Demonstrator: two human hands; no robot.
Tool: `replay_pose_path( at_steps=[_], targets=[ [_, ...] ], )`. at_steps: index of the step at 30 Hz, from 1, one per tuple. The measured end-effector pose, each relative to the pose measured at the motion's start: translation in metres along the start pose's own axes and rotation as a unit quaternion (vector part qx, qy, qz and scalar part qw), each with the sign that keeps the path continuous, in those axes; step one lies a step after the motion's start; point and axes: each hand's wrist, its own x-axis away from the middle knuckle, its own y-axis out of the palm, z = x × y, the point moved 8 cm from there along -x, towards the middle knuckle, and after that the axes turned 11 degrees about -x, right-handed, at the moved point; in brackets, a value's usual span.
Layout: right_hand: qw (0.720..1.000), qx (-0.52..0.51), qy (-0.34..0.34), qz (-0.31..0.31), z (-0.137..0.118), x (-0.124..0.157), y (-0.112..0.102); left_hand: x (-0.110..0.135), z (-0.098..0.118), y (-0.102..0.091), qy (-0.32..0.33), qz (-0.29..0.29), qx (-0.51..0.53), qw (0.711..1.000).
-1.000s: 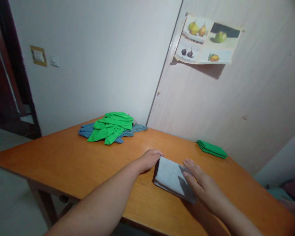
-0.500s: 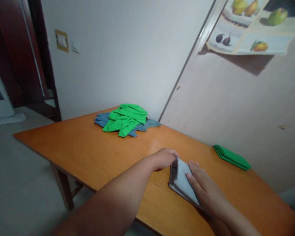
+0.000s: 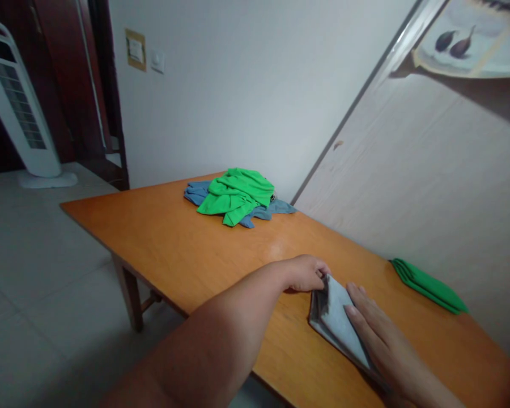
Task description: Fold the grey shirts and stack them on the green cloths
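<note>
A folded grey cloth (image 3: 335, 323) lies on the orange wooden table (image 3: 187, 249) near its front edge. My left hand (image 3: 308, 273) is curled, its fingers pinching the cloth's far left corner and lifting that edge a little. My right hand (image 3: 382, 343) lies flat with fingers stretched out, pressing down on the right part of the cloth.
A heap of green cloth (image 3: 236, 195) on blue cloth (image 3: 195, 192) sits at the table's far end by the wall. A folded green cloth (image 3: 427, 279) lies at the right against the wall. A white tower fan (image 3: 19, 113) stands on the floor to the left.
The view has swung left and down. My left hand has raised the grey cloth's left edge slightly while my right hand stays flat on it.
</note>
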Motion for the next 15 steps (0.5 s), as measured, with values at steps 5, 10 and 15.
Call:
replay_pose_path(
  at_steps=[5,10,15],
  targets=[
    [1.000,-0.002,-0.003,0.008,0.001,0.001,-0.002,0.000,0.006,0.002,0.038,0.017,-0.130,0.991],
    [1.000,0.007,-0.008,0.007,0.001,0.001,-0.001,0.004,0.013,0.000,0.038,0.078,-0.267,0.960],
    [0.999,0.027,-0.020,-0.008,0.001,0.000,0.002,0.007,0.016,-0.003,0.020,0.078,-0.316,0.945]
  ],
)
